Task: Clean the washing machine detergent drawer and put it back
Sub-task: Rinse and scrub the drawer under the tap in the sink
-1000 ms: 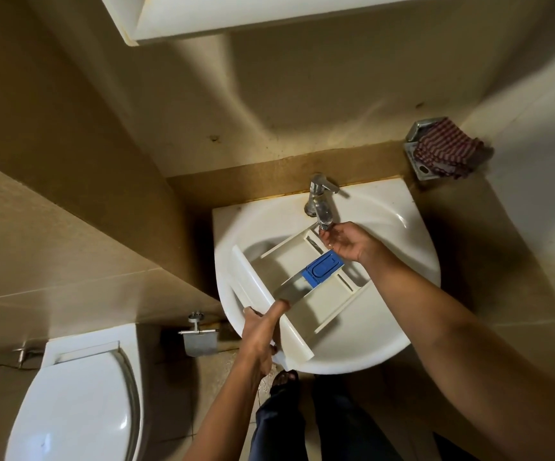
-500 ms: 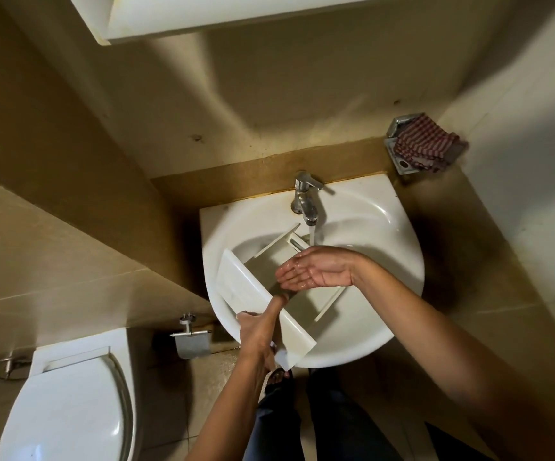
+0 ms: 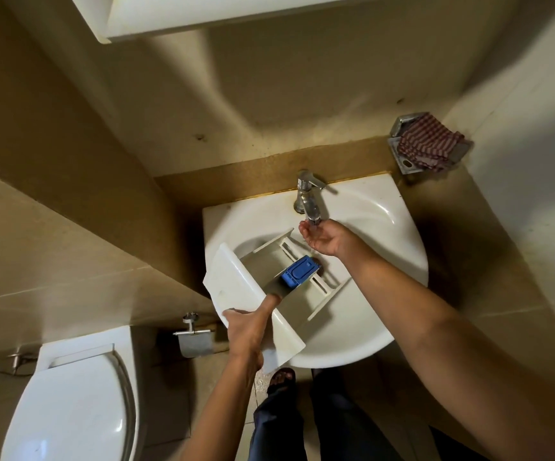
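The white detergent drawer (image 3: 252, 281) lies tilted across the white sink (image 3: 385, 227), its front panel toward me and its blue insert (image 3: 301, 271) facing up. My left hand (image 3: 247, 331) grips the drawer's front panel, thumb over the inner edge. My right hand (image 3: 324, 239) is cupped, palm up, under the spout of the chrome tap (image 3: 309, 197), apart from the drawer. I cannot tell whether water is running.
A striped cloth (image 3: 427, 144) sits in a metal wall holder at the right. A toilet (image 3: 69, 404) stands at lower left, with a toilet-paper holder (image 3: 194, 342) on the wall beside it. A white cabinet (image 3: 202, 11) hangs overhead. My legs are below the sink.
My right hand has lifted off the drawer's compartments and gone back up under the tap spout, uncovering the blue insert. The left hand keeps its hold on the front panel.
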Demonstrator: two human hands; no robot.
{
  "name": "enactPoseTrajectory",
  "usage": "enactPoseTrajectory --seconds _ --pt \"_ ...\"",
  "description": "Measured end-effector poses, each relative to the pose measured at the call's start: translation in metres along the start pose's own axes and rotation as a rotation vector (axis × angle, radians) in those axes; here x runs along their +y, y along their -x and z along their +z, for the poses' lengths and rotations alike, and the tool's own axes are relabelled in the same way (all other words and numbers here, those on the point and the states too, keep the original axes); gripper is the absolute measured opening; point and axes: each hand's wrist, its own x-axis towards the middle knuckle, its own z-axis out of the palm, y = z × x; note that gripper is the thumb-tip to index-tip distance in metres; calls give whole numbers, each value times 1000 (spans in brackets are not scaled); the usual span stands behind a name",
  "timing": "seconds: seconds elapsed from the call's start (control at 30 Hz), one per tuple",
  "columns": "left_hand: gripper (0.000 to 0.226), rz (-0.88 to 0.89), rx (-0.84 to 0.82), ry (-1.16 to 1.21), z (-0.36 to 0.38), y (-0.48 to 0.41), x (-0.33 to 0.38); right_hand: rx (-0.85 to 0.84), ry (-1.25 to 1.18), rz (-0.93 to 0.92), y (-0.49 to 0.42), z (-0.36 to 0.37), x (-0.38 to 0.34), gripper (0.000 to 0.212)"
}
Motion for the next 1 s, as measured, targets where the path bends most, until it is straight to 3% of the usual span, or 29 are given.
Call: enactPoseTrajectory --seconds 0.17,0.37,0.67,0.8,1.0 --pt "83 30 -85 -128 -18 -14 11 -48 -92 44 -3 0 2 22" --pt "85 -8 -187 -169 -29 -22 35 -44 -98 27 2 -6 -1 26" --pt "82 -94 -332 -308 -27 -20 53 -16 92 -43 7 -15 -8 18" --pt "69 -151 -351 -269 -22 -18 47 2 238 -65 11 -25 -11 16" --pt "82 -182 -400 -246 -23 -18 34 45 185 -68 16 -26 -14 24"
